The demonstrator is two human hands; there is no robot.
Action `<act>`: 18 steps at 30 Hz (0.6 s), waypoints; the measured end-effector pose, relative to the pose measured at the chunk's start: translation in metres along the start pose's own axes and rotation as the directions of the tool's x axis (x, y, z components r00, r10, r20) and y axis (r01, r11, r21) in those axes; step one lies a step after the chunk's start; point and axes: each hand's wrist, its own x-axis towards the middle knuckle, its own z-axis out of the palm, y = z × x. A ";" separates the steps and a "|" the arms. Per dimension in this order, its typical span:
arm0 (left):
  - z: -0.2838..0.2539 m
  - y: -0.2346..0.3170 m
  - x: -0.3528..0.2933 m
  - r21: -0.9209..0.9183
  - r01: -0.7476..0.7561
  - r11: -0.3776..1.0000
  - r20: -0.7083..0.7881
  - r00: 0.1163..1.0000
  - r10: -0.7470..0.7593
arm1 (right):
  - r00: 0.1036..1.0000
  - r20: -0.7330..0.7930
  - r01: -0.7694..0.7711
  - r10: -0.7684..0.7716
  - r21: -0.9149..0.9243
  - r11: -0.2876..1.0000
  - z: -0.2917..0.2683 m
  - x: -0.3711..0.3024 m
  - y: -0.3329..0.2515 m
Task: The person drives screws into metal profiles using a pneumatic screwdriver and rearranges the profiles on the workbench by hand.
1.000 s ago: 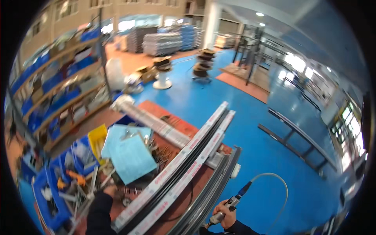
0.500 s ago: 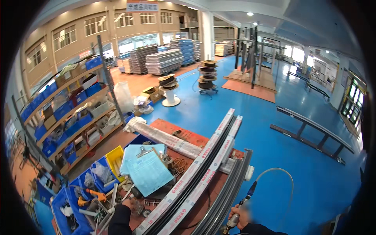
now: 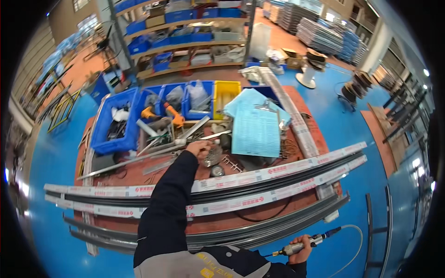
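My left hand [image 3: 199, 148] reaches across the long profiles to a clear container of small metal parts [image 3: 213, 156]. Its fingers are bent together at the container's edge; whatever they may hold is too small to make out. At the lower right, my right hand [image 3: 302, 250] wraps round a silver air screwdriver [image 3: 293, 249], its thin bit pointing left and a pale hose [image 3: 360, 241] trailing off its back end. Between my body and the container lie film-wrapped profiles [image 3: 241, 184] with dark strips between them. Bare grey profiles [image 3: 259, 227] run nearer to me.
Behind my left hand lie a clipboard with blue sheets [image 3: 256, 129], orange-handled tools [image 3: 174, 115] and loose metal pieces. Blue bins [image 3: 116, 121] and a yellow bin [image 3: 226, 99] line the bench's far side. Shelving [image 3: 190, 44] stands beyond; a dark metal frame [image 3: 378, 229] is on the right.
The view has swung left, so the bench and shelving now lie straight ahead. My left hand is still at the small parts, and the air screwdriver is still in my right hand.
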 end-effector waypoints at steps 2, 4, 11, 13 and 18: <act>-0.001 -0.008 -0.009 -0.099 -0.017 0.995 -0.049 0.999 0.012 | 1.000 0.024 -0.012 0.012 -0.016 1.000 0.005 0.002 0.001; 0.030 -0.016 -0.011 0.022 -0.009 1.000 -0.337 0.941 0.016 | 1.000 -0.001 0.019 -0.019 -0.017 1.000 0.002 -0.001 -0.001; 0.043 -0.009 -0.024 0.022 0.037 0.999 -0.367 0.930 -0.027 | 0.999 0.006 -0.038 0.038 0.007 0.999 0.001 -0.002 -0.001; 0.043 -0.007 -0.026 0.010 0.069 0.998 -0.349 0.935 -0.061 | 0.998 -0.003 -0.056 0.056 0.014 0.998 -0.001 0.001 -0.003; 0.043 -0.005 -0.026 0.018 0.096 0.995 -0.372 0.925 -0.082 | 0.995 -0.053 -0.083 0.085 0.040 0.996 0.002 0.007 -0.003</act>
